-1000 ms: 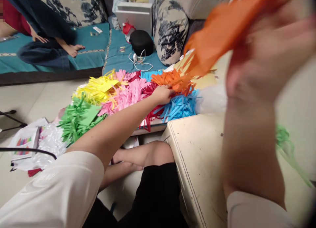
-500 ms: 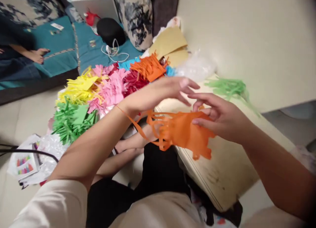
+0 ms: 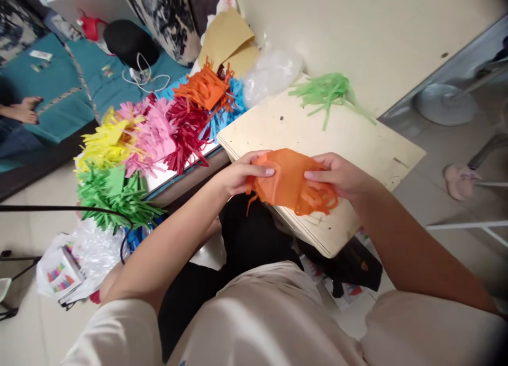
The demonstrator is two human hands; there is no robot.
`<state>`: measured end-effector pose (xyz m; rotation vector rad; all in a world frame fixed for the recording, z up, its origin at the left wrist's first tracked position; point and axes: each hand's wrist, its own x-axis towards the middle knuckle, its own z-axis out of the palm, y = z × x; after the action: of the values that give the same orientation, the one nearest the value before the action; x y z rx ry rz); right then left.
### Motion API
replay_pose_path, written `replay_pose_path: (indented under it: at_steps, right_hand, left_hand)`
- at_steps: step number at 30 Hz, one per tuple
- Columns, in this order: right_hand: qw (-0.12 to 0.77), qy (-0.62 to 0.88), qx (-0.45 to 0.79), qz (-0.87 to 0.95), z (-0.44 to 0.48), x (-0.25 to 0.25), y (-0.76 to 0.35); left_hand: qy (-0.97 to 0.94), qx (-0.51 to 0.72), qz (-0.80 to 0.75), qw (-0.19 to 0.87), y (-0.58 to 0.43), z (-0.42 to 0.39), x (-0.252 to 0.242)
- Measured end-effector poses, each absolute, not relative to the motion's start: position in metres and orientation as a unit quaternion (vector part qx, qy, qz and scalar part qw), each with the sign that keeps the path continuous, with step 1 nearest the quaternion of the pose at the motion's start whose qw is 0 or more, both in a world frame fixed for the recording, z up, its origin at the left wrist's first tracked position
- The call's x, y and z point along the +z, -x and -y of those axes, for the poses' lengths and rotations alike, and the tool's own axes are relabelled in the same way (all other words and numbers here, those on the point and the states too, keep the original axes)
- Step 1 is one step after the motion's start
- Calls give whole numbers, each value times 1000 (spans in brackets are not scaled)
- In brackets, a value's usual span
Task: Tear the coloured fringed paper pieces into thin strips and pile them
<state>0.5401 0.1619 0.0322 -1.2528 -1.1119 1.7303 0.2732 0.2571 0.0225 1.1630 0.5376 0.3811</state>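
An orange fringed paper tassel (image 3: 286, 176) is stretched between my hands above the near side of a cream board (image 3: 260, 128). My left hand (image 3: 248, 173) grips its left edge, thumb on top and fingers underneath. On the other side, my right hand (image 3: 331, 175) pinches it the same way. Loose orange strips hang at both ends, more of them below my right hand. Farther back on the board lies a light green fringed tassel (image 3: 327, 91), touched by neither hand.
Left of the board are piles of fringed tassels: green (image 3: 115, 194), yellow (image 3: 105, 141), pink (image 3: 153, 133), dark red (image 3: 184, 136) and orange (image 3: 204, 88). A clear plastic bag (image 3: 272, 72) lies behind the board. Another person's foot (image 3: 27, 110) shows at far left. A black cable (image 3: 99, 209) crosses the left side.
My left hand has come down from above and taken hold of the tassel's left side. The tassel is now spread flat between both hands. The view has shifted to the right.
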Motion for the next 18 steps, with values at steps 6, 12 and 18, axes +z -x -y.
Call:
replay_pose_path:
  at_steps: [6,12,18]
  right_hand:
    - [481,513,638,313,-166,20,-544]
    - [341,600,589,422,-186,9,-570]
    - [254,638,514,514,-194,7,-574]
  left_hand:
    - [-619,153,-295,712,-274,-273,10]
    - [-806,90,-410,417,-249,-317,2]
    - [-884,168,-422,111,-238,-293,47]
